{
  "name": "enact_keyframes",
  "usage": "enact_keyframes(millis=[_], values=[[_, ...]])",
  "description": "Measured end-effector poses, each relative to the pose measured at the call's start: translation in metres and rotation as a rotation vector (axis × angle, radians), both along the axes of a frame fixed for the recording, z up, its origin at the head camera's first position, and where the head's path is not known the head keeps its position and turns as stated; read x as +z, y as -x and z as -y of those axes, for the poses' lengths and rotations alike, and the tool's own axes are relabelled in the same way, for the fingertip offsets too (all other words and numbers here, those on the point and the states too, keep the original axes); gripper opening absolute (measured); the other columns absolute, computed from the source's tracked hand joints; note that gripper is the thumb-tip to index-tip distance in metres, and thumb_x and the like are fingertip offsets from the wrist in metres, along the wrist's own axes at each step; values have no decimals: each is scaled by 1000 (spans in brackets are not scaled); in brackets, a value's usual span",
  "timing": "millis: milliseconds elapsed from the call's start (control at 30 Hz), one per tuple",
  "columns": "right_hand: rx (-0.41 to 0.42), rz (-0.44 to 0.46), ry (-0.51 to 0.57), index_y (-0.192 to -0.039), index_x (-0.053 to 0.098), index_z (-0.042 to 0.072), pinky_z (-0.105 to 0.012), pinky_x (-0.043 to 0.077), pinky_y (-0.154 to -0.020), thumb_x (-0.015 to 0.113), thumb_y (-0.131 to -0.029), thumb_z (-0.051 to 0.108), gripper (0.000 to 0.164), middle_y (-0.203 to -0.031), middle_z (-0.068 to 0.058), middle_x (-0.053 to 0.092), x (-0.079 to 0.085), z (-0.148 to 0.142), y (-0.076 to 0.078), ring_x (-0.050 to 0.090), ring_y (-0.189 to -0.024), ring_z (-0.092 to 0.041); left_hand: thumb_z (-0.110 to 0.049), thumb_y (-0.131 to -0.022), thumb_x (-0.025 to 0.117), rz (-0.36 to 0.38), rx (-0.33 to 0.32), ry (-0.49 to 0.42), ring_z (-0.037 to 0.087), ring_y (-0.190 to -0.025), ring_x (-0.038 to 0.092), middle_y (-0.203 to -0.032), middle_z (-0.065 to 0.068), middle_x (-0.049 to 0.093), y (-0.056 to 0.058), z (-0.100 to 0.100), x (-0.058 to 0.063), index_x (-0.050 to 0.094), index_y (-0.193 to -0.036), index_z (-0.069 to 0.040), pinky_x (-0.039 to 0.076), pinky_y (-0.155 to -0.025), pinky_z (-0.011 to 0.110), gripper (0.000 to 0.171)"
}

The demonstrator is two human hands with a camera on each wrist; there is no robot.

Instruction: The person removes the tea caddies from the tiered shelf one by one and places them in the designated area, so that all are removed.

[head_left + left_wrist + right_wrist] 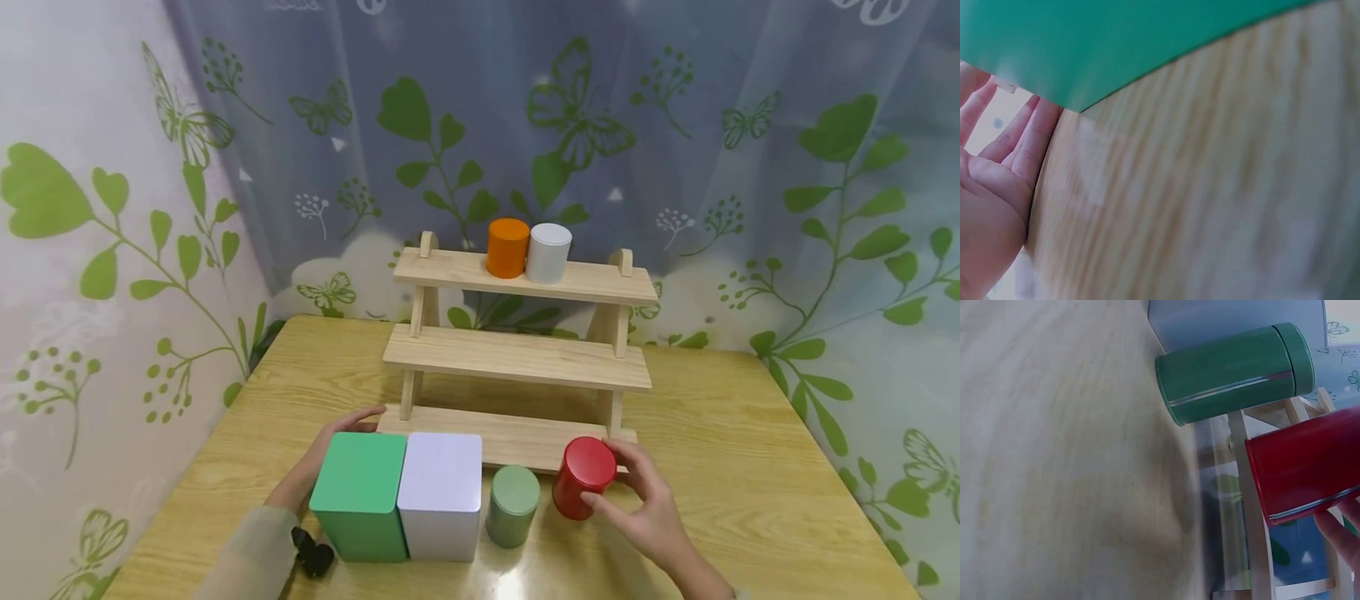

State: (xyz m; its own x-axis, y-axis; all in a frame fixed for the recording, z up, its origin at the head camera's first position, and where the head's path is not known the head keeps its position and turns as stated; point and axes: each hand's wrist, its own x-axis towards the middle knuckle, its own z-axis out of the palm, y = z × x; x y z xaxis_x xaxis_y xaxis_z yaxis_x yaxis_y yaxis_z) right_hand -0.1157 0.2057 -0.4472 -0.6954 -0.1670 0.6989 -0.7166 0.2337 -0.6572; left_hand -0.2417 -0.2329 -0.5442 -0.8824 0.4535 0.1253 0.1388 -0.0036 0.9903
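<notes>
My right hand [651, 508] grips a red canister [585, 477] between thumb and fingers, in front of the lowest step of a wooden tiered shelf [517, 354]. In the right wrist view the red canister [1310, 464] is held off the table, tilted. A green canister [513, 507] stands upright on the table to its left. Beyond that are a pale lilac box [441, 500] and a green box [362, 500], side by side. My left hand [341, 437] is behind the green box with fingers extended, fingertips at the shelf's lower left end; part of it is hidden.
On the shelf's top step an orange canister [507, 248] and a white canister [549, 252] stand next to each other. The wooden table [750, 467] runs back to a patterned curtain [480, 108]. A black strap piece [312, 552] shows at the left wrist.
</notes>
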Motion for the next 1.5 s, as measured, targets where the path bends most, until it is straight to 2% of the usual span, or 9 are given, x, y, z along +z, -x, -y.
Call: enact_keyframes(millis=[67, 133, 300, 467, 733, 967, 1300, 1400, 1500], values=[[17, -10, 7, -118, 48, -18, -21, 49, -76, 74, -54, -25, 69, -109, -28, 53, -3, 0, -1, 57, -98, -15, -11, -99, 41, 52, 46, 74, 11, -104, 56, -128, 25, 49, -3, 0, 2, 39, -140, -3, 50, -77, 34, 42], [30, -14, 7, -117, 48, -18, -21, 49, -77, 74, -54, -25, 70, -109, -28, 53, -6, 0, -3, 58, -97, -15, -8, -99, 40, 26, 32, 60, 12, -104, 56, -127, 31, 47, -2, -1, 3, 37, -140, 1, 50, -78, 34, 43], [61, -3, -3, -117, 47, -18, -22, 50, -76, 75, -55, -23, 68, -108, -29, 53, -10, 2, -6, 60, -93, -15, 14, -93, 31, -107, -136, -180, 17, -104, 59, -119, 32, 53, 9, 0, -2, 35, -135, 14, 50, -80, 32, 42], [60, 32, -27, -117, 48, -16, -22, 50, -75, 75, -58, -21, 66, -108, -26, 55, -14, 3, -8, 61, -92, -14, 17, -92, 30, -97, -226, -295, 18, -105, 59, -119, 11, 59, 12, 1, -6, 42, -137, 4, 50, -81, 31, 49], [62, 76, -37, -122, 47, -11, -24, 51, -74, 76, -60, -18, 69, -113, -21, 55, -47, -5, 0, 58, -99, -13, 15, -93, 32, -60, -165, -257, 18, -104, 60, -118, 16, 59, 11, 0, -4, 40, -135, 8, 50, -79, 31, 44], [111, 58, -8, -123, 46, -12, -26, 52, -73, 76, -60, -18, 70, -115, -22, 55, -55, -5, 1, 57, -103, -16, 11, -92, 39, -21, -89, -182, 16, -101, 61, -116, 20, 60, 10, 1, -4, 41, -133, 11, 51, -78, 31, 41], [113, 96, -4, -124, 46, -10, -30, 53, -72, 76, -64, -15, 67, -115, -21, 54, -57, -1, -1, 57, -104, -16, 10, -93, 38, 1, -92, -200, 17, -101, 61, -116, 22, 59, 11, 1, -4, 43, -134, 7, 51, -78, 32, 41], [116, 138, -7, -125, 45, -9, -31, 53, -73, 76, -66, -12, 66, -115, -18, 55, -59, -1, -2, 57, -103, -14, 11, -93, 37, -29, -93, -195, 17, -101, 61, -115, 20, 60, 10, 0, -3, 42, -133, 9, 51, -78, 32, 41], [124, 163, -3, -125, 44, -9, -31, 52, -74, 76, -67, -11, 66, -115, -17, 55, -61, -1, -2, 56, -103, -13, 14, -92, 33, -65, -143, -242, 18, -104, 60, -116, 15, 61, 11, 1, -3, 38, -134, 13, 50, -79, 31, 42]])
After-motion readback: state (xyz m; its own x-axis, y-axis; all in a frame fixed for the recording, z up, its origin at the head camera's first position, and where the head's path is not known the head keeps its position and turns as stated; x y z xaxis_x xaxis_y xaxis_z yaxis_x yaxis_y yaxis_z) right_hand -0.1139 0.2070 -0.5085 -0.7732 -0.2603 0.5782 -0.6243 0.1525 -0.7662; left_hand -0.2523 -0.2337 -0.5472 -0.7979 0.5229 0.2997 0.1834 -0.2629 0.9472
